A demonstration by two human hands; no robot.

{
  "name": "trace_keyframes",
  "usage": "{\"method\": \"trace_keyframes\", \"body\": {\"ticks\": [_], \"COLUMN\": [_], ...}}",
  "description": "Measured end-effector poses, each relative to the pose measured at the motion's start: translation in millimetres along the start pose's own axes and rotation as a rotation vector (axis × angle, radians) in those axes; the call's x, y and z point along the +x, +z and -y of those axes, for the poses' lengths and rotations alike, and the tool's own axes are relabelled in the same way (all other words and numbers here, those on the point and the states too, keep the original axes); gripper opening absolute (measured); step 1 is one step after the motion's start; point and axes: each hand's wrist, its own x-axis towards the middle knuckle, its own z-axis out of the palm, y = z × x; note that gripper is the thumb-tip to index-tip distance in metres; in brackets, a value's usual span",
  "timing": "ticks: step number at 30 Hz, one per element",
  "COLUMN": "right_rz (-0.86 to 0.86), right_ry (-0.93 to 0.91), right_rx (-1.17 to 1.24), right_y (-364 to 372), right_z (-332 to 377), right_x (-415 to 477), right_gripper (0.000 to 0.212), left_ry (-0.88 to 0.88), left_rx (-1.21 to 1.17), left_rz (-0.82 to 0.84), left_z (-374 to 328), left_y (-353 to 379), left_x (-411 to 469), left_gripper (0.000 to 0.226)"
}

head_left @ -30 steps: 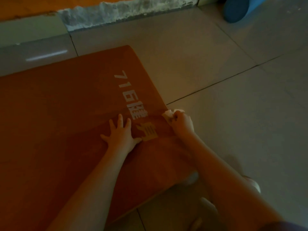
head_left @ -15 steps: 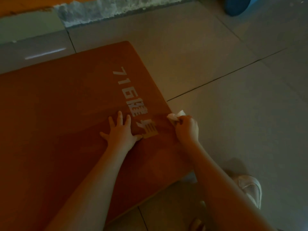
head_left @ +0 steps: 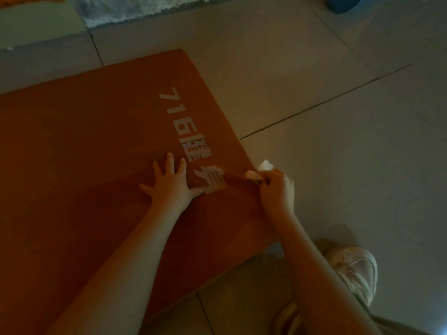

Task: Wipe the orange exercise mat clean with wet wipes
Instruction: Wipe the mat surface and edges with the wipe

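My left hand (head_left: 172,187) presses flat, fingers spread, on the orange foam exercise mat (head_left: 84,165); my right hand (head_left: 278,189) pinches a crumpled white wet wipe (head_left: 260,170) at its edge.

Grey tiled floor (head_left: 338,177) with dark joints: one joint line (head_left: 326,101) runs diagonally across the right half, and a shorter joint (head_left: 96,49) lies at the far left. Along the far edge is a rough whitish-grey strip (head_left: 145,6), with a pale green slab (head_left: 41,25) just left of it. Far right: a blue rounded object (head_left: 343,3), cut off by the frame. Near right: a pale shoe (head_left: 358,274) on the floor.
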Motion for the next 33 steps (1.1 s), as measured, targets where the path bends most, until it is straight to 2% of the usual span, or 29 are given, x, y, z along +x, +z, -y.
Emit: {"method": "trace_keyframes", "body": {"ticks": [6, 10, 13, 16, 20, 24, 29, 33], "right_rz": [0.009, -0.014, 0.036, 0.02, -0.035, -0.057, -0.051, 0.026], "right_ry": [-0.057, 0.099, 0.12, 0.069, 0.045, 0.059, 0.119, 0.12], "right_rx": [0.017, 0.131, 0.19, 0.082, -0.015, -0.072, -0.034, 0.096], "right_y": [-2, 0, 4, 7, 9, -5, -8, -10], "right_z": [14, 18, 11, 11, 14, 1, 2, 16], "right_x": [4, 12, -3, 0, 5, -12, -16, 1], "right_gripper": [0.025, 0.044, 0.022, 0.03, 0.02, 0.022, 0.03, 0.021], "left_ry": [-0.002, -0.008, -0.008, -0.008, -0.007, -0.001, -0.007, -0.008], "left_rx": [0.012, 0.013, 0.017, 0.02, 0.019, 0.023, 0.043, 0.041], "left_rz": [-0.01, -0.009, -0.005, -0.006, -0.008, -0.017, -0.018, -0.022], "left_z": [-1, -1, -1, -1, -1, 0, -1, 0], "left_y": [0, -1, 0, 0, 0, 1, 1, 1], "left_x": [0, -1, -1, 0, -1, -1, 0, 2], "left_gripper": [0.094, 0.093, 0.093, 0.094, 0.093, 0.094, 0.094, 0.093]}}
